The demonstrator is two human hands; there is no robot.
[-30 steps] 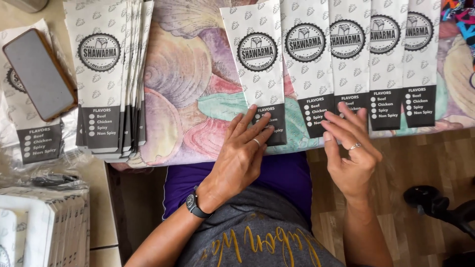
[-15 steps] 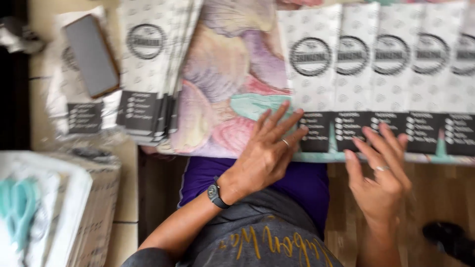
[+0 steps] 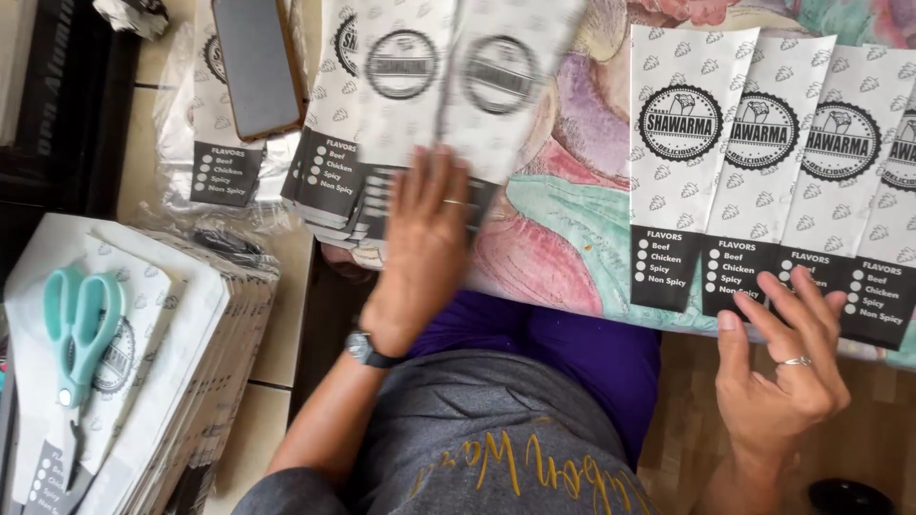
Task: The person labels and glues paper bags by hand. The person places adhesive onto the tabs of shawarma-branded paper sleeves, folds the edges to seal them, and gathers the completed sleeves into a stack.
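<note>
Paper sleeves being sorted on a patterned cloth, one sheet blurred with motion.

The left hand point(image 3: 420, 257) lies flat, fingers spread, on a white printed sleeve point(image 3: 496, 86) that sits atop a fanned stack point(image 3: 334, 172); the sleeve is smeared by blur, so its print and edges are hard to make out. The right hand point(image 3: 782, 362) rests open, fingers apart, with its fingertips on the dark lower bands of an overlapped row of sleeves point(image 3: 763, 181), whose far end runs off the frame at the right. A phone point(image 3: 256, 62), cut off at the top, lies on another sleeve in crinkled plastic. At lower left, teal scissors point(image 3: 81, 329) sit on a further pile point(image 3: 191, 381), partly out of frame. The colourful cloth point(image 3: 563, 229) shows only between the sleeves.
</note>
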